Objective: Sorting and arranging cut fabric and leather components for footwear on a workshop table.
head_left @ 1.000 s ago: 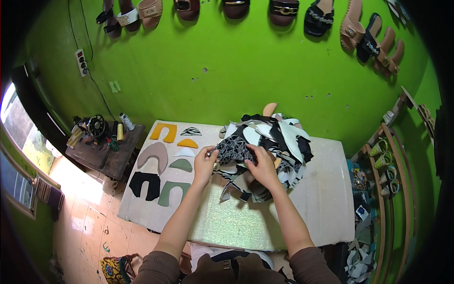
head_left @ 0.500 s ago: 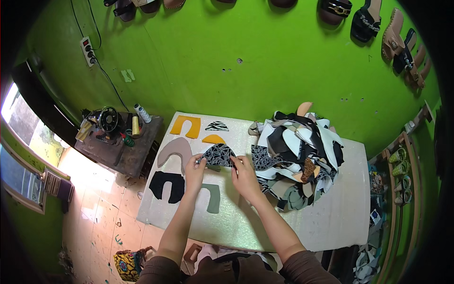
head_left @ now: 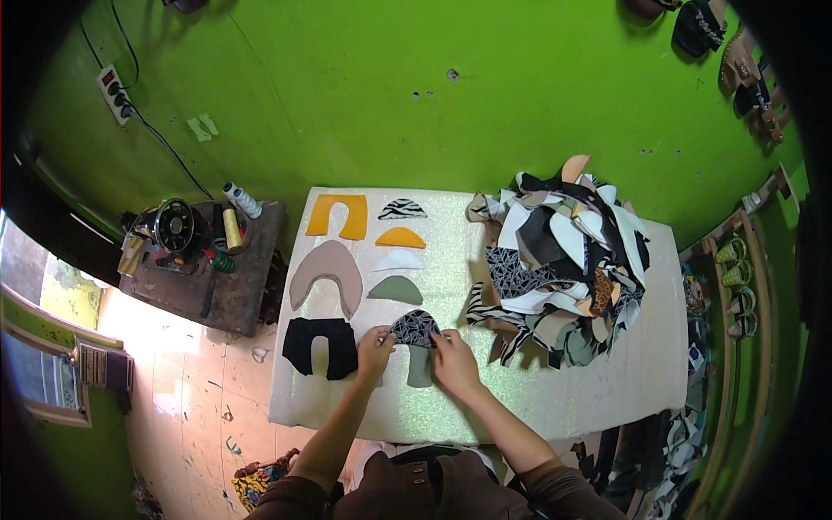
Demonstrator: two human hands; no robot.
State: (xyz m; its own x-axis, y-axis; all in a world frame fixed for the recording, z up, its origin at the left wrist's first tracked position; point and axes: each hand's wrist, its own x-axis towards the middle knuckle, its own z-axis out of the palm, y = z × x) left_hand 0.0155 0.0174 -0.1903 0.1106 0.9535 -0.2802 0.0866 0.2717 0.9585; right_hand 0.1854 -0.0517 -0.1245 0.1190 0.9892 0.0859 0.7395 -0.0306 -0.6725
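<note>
A small black half-round piece with a white geometric pattern (head_left: 414,327) lies on the pale table (head_left: 555,394), on top of a grey-green U-shaped piece (head_left: 419,368). My left hand (head_left: 374,349) pinches its left edge and my right hand (head_left: 452,358) holds its right edge. Just above lie a grey-green half-round piece (head_left: 396,289), a white one (head_left: 398,260), an orange one (head_left: 399,237) and a zebra-striped one (head_left: 403,208). To the left lie a black U-shaped piece (head_left: 319,347), a tan one (head_left: 326,274) and a yellow one (head_left: 337,215).
A large heap of mixed cut pieces (head_left: 559,260) covers the table's right half. A dark side table (head_left: 204,260) with a sewing machine (head_left: 173,227) and thread cones (head_left: 241,199) stands at the left. Sandals (head_left: 737,61) hang on the green wall; shoe shelves (head_left: 737,286) stand right.
Both hands carried the patterned piece from the heap leftward and down, onto the grey-green U-shaped piece at the bottom of the column of half-round pieces. The view shifted with the head.
</note>
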